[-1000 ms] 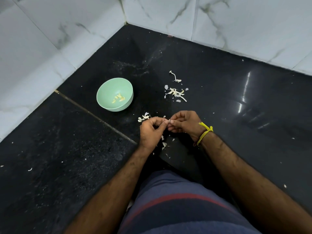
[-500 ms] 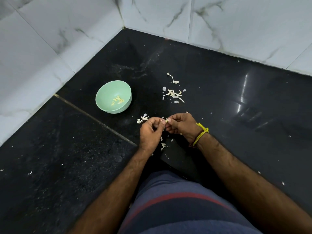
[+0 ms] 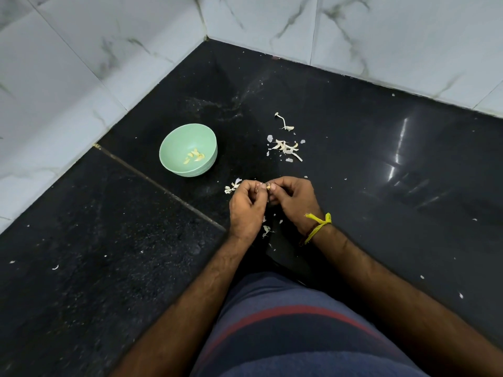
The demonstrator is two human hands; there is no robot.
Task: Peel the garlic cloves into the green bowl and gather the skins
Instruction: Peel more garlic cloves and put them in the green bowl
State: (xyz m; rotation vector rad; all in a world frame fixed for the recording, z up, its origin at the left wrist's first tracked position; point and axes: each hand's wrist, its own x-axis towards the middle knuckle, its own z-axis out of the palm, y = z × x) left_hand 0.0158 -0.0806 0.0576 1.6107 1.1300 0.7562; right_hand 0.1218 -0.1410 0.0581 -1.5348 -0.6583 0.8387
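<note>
My left hand [image 3: 246,208] and my right hand [image 3: 294,202] meet fingertip to fingertip over the black floor, both pinched on one small garlic clove [image 3: 268,187], most of it hidden by the fingers. The green bowl [image 3: 177,140] stands on the floor to the upper left of my hands, with a few peeled cloves [image 3: 194,156] inside. Loose garlic skins [image 3: 285,148] lie in a heap beyond my hands, a stem piece [image 3: 283,122] just past them. A smaller tuft of skin [image 3: 233,186] lies beside my left hand, and scraps [image 3: 266,229] below it.
White marble wall tiles [image 3: 81,63] close the corner at left and behind. A floor joint [image 3: 163,186] runs diagonally under my left wrist. My knee in striped blue shorts [image 3: 285,330] fills the bottom. Tiny skin flecks are scattered over the floor.
Both hands stay together on the clove, the fingers working slightly. The view has shifted a little, so bowl and skins sit lower in frame.
</note>
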